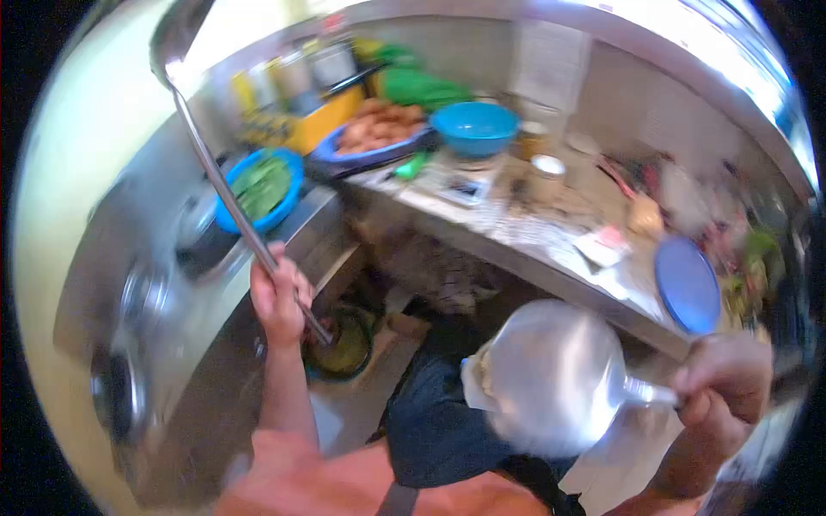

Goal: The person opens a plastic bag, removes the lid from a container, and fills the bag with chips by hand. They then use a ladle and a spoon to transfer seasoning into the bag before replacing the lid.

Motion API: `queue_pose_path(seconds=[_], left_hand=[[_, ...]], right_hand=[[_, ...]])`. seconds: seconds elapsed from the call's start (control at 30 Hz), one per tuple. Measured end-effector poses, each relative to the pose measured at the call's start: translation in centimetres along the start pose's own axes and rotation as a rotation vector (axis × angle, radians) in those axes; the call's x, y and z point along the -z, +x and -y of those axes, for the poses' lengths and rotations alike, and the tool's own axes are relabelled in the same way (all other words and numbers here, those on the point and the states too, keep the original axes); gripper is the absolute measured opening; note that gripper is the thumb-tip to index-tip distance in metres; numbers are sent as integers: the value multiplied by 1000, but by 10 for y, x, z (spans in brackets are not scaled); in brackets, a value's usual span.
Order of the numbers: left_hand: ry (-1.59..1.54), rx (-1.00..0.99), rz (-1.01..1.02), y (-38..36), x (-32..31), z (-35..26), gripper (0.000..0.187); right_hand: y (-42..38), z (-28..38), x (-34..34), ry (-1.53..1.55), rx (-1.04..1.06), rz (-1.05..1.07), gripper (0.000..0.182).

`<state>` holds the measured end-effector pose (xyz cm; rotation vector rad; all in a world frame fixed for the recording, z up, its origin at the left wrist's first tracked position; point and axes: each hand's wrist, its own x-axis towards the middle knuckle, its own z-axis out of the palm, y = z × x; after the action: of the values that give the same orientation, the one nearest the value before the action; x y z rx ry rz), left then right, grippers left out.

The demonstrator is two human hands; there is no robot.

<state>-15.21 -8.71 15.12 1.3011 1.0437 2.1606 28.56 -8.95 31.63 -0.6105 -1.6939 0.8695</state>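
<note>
My left hand (281, 295) is closed round the shaft of a long metal ladle (215, 172), whose bowl is raised at the upper left. On the right, my right hand (723, 387) grips the short handle of a round, shiny metal pan (555, 378). The pan is in front of my dark apron (443, 421), and something pale shows at its left edge. What the pan holds, if anything, cannot be made out. The picture is blurred by motion.
A counter (533, 249) bears a blue bowl (476, 127), a basin of brownish round items (370, 133), jars and a blue lid (687, 284). Green leaves fill a blue basin (258, 187) at left. A dark-rimmed container (344, 344) stands low down.
</note>
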Motion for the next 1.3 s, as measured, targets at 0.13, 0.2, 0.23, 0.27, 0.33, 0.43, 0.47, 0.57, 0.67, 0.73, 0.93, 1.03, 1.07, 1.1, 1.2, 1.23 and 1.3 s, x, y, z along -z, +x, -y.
queue_pose_path(seconds=[0.13, 0.2, 0.23, 0.27, 0.33, 0.43, 0.47, 0.57, 0.67, 0.73, 0.93, 1.03, 1.07, 1.1, 1.2, 1.23, 1.3], left_hand=[[53, 60, -299, 1, 65, -71, 31], [87, 141, -441, -9, 98, -97, 29], [95, 174, -461, -18, 114, -106, 30], [94, 190, -469, -25, 130, -111, 30], [100, 214, -492, -40, 161, -113, 31], [6, 281, -478, -53, 199, -102, 32], [-41, 301, -511, -55, 209, -96, 31], [-131, 323, -521, -59, 231, -81, 28], [-190, 353, -619, -67, 250, -62, 20], [-276, 360, -594, -72, 261, -53, 18], [-490, 357, -572, -75, 269, -34, 13], [-517, 349, -590, -75, 269, -24, 14], [-519, 352, -590, -76, 269, -23, 14], [-483, 339, -624, -76, 265, -23, 15], [-353, 324, -716, -74, 251, -24, 22], [-289, 361, -727, -76, 251, -23, 32], [-187, 410, -779, -72, 243, -22, 43]], right_hand=[[26, -32, -48, 93, -388, 228, 40], [27, -40, -63, 143, -498, 327, 41], [29, -45, -69, 104, -443, 391, 36], [33, -47, -73, 67, -389, 455, 33], [39, -46, -82, 38, -341, 533, 30], [52, -42, -98, 136, -332, 602, 27], [59, -44, -101, 143, -244, 690, 26], [72, -48, -104, 119, -77, 839, 23], [92, -45, -107, 179, 14, 1021, 20], [106, -43, -113, 291, 68, 1192, 20], [127, -28, -115, 195, 450, 1286, 14], [129, -25, -111, 70, 652, 1243, 12], [128, -27, -109, 13, 715, 1204, 12], [124, -32, -106, -58, 786, 1142, 12], [77, -45, -118, -648, 328, 452, 22], [83, -59, -119, -572, 262, 462, 20], [80, -88, -106, -657, 107, 379, 20]])
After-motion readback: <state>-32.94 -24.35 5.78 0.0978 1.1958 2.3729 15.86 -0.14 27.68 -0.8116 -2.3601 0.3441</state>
